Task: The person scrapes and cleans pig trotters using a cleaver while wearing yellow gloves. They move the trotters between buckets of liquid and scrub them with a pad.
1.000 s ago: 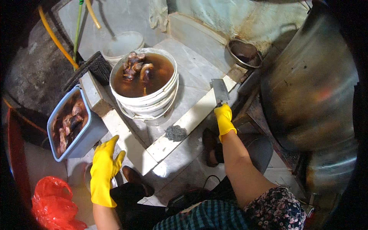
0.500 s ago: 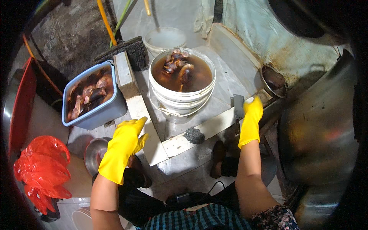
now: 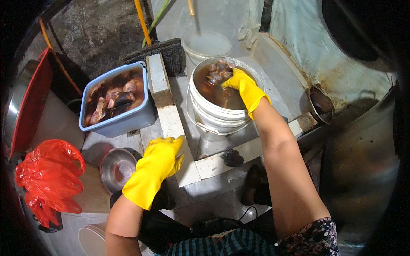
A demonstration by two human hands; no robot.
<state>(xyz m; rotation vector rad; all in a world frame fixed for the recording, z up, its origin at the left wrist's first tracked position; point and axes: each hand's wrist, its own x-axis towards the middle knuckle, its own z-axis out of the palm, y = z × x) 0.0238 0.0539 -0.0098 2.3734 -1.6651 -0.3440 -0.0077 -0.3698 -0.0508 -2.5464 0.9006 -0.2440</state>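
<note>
My right hand (image 3: 244, 86), in a yellow rubber glove, reaches into the white bucket (image 3: 222, 123). Its fingers curl against a dark brown piece of meat (image 3: 219, 73) that sticks out of the murky brown liquid; the fingertips are partly hidden. My left hand (image 3: 160, 164), gloved alike, hovers over the pale tiled ledge (image 3: 173, 123) with nothing in it, thumb apart from loosely bent fingers. Left of the ledge, a blue rectangular tub (image 3: 115, 128) holds several meat pieces (image 3: 124, 91) in reddish-brown liquid.
Behind the bucket stands another white bucket (image 3: 207, 45). A metal bowl (image 3: 117, 168) lies near my left forearm, beside a red plastic bag (image 3: 49, 175). A black scouring pad (image 3: 232, 157) rests on the front ledge. At right are a ladle-like pan (image 3: 320, 104) and a large metal vessel (image 3: 358, 170).
My right hand has moved from above the right ledge up and left into the white bucket, onto the meat. My left hand stays near the ledge. The whole view has shifted slightly.
</note>
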